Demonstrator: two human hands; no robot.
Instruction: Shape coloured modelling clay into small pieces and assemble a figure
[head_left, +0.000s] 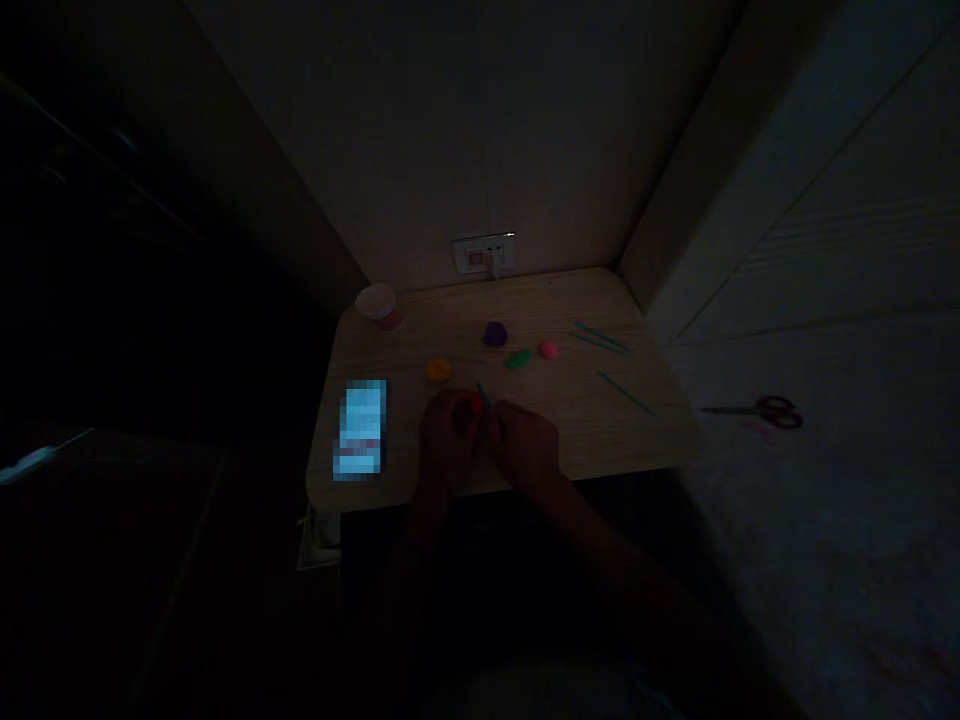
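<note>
In the dim head view, my left hand (444, 440) is closed around a small red lump (475, 402) that looks like modelling clay. My right hand (527, 440) pinches a thin teal stick (483, 393) right beside it. Whether the stick's tip touches the red lump is hidden by my fingers. Beyond my hands on the small wooden table (420, 345) lie an orange lump (438, 370), a purple lump (495, 334), a flattened green piece (518, 358) and a pink ball (549, 349).
Several thin teal sticks (626, 392) lie at the table's right. A paper cup (379, 305) stands at the back left, and a lit phone (361, 430) lies near the left edge. Red-handled scissors (778, 411) rest off the table to the right. A wall socket (484, 254) is behind.
</note>
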